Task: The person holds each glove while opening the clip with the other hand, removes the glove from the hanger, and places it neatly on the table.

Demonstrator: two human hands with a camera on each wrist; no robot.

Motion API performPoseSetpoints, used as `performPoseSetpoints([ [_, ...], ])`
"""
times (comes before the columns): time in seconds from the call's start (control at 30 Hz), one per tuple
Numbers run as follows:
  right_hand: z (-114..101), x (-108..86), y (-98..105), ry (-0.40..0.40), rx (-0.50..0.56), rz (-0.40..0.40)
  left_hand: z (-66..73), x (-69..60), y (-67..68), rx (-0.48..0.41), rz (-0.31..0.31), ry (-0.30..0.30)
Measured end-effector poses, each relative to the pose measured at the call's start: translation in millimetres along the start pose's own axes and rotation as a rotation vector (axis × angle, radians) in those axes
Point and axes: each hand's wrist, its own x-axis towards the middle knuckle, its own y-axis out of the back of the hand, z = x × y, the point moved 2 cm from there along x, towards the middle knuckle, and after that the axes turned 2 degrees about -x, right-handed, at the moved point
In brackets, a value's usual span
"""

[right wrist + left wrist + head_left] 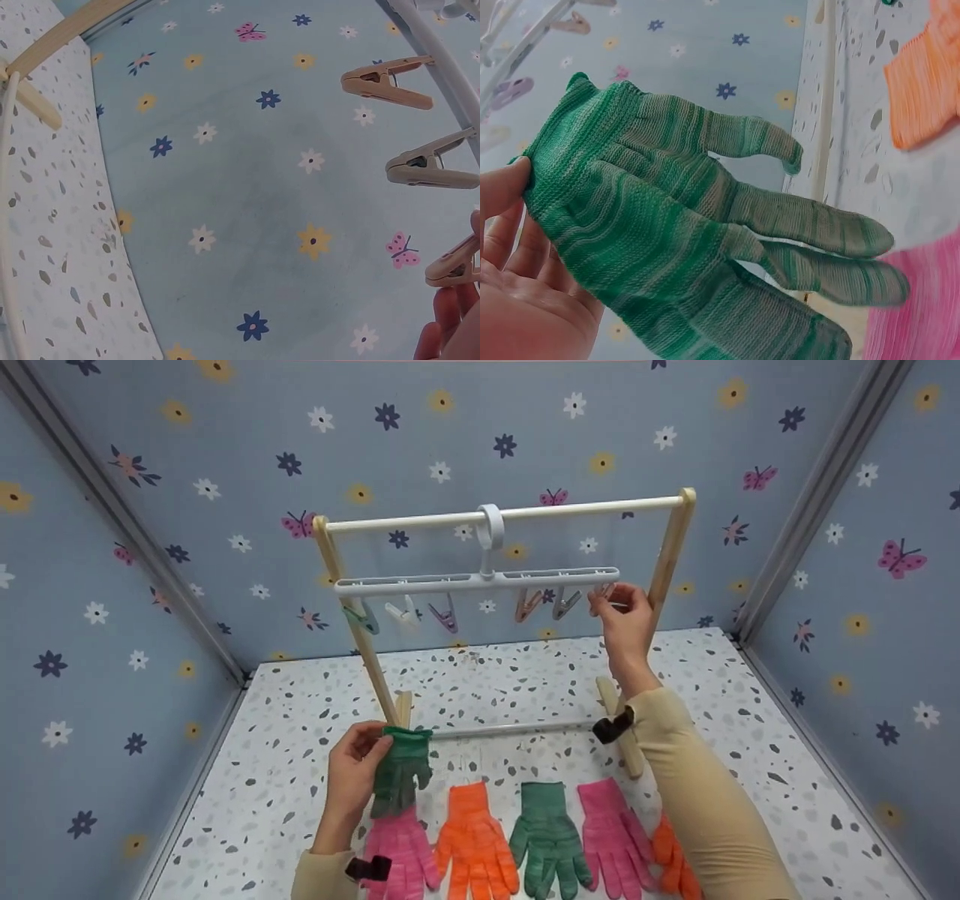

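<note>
My left hand [352, 765] pinches a green knitted glove [652, 202] at its cuff; the glove's fingers dangle downward in the head view. Up at the right end of a white clip hanger [480, 581], my right hand [628, 622] holds a pinkish-beige clothespin [452, 266] between thumb and fingers. More clothespins hang along the bar: a grey one [566, 604], an orange-brown one [528, 606], a purple one [444, 617], a white one [403, 611] and a green one [361, 617]. No glove hangs from these.
The hanger's hook loops over the top rod [585, 511] of a wooden rack [670, 547]. Along the near table lie a pink glove [397, 855], an orange glove [476, 840], a green glove [551, 840], another pink glove [611, 832] and an orange glove [671, 859] partly behind my right sleeve.
</note>
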Motion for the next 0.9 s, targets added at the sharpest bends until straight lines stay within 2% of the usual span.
performPoseSetpoints([
  [0.27,1,-0.2,2,-0.007,-0.008,-0.02,-0.1,-1.8,39.4,0.05,0.087,0.014],
  [0.5,1,0.4,1,0.001,0.004,-0.022,-9.2,-11.4,73.0,0.116,0.167,0.109],
  [0.67,0,0.9,2,0.0,0.002,-0.023,-18.8,-16.0,82.3,0.135,0.184,0.183],
  [0.8,1,0.5,2,-0.005,-0.003,-0.032,-28.2,-15.5,86.9,0.169,0.163,0.259],
  [0.9,2,0.4,2,-0.01,0.004,-0.036,-37.0,-15.0,91.8,0.204,0.142,0.292],
])
